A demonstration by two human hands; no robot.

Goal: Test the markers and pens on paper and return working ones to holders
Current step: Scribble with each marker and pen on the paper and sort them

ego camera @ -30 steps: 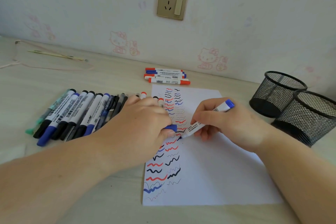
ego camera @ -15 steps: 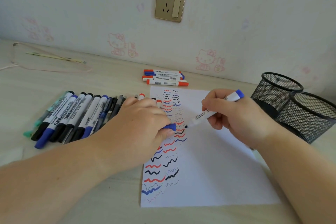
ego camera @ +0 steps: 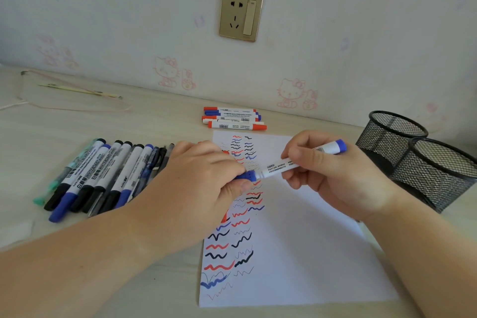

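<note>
My right hand [ego camera: 333, 173] grips a white marker with a blue end [ego camera: 281, 165] just above the white paper [ego camera: 309, 253]. Pinched in my left hand [ego camera: 201, 178] is its blue cap [ego camera: 247, 176], which sits on the marker's tip. The paper's left part carries red, blue and black test squiggles. A row of markers and pens [ego camera: 103, 175] lies on the desk left of my left hand. Several red and blue markers [ego camera: 232, 119] lie by the wall behind the paper. Two black mesh holders [ego camera: 395, 137] [ego camera: 438, 175] stand at the right, with nothing visible inside them.
A gold wall socket [ego camera: 241, 15] is on the wall above the desk. A thin cord and a stick-like item [ego camera: 77, 90] lie at the far left by the wall.
My right hand lifted the marker's tip off the paper and swung it left to the cap in my left hand. The cap now sits on the tip.
</note>
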